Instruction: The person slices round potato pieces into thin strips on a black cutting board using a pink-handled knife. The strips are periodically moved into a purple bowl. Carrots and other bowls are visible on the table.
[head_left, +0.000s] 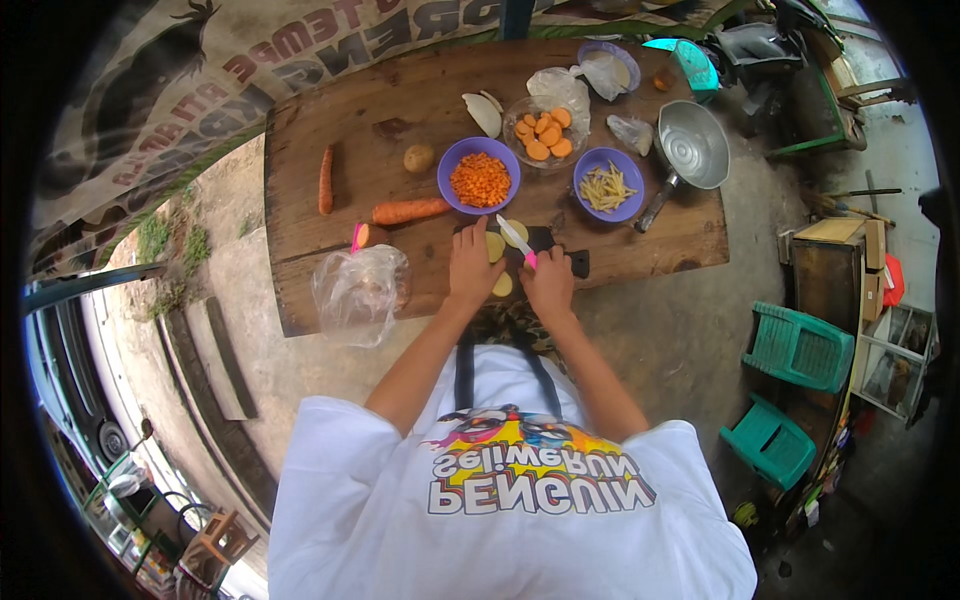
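My right hand (550, 281) grips the pink handle of a small kitchen knife (516, 232), its pale blade angled up and left over a black cutting board (579, 263). My left hand (471, 261) lies at the board's left side, fingers pointing away from me. Beside its fingers is a pale yellow slice, apparently potato (494, 246). Another round slice (513, 233) lies under the blade, and one more slice (502, 285) sits at the near edge. What lies beneath my left palm is hidden. Just beyond the board stands a purple bowl (444, 184) of diced carrot (480, 180).
Right of it are a purple bowl (637, 196) of pale yellow sticks and a metal saucepan (701, 150). Orange slices (544, 135) fill a clear bowl behind. Carrots (409, 211), a whole potato (418, 158) and a plastic bag (352, 289) lie left on the wooden table (360, 127).
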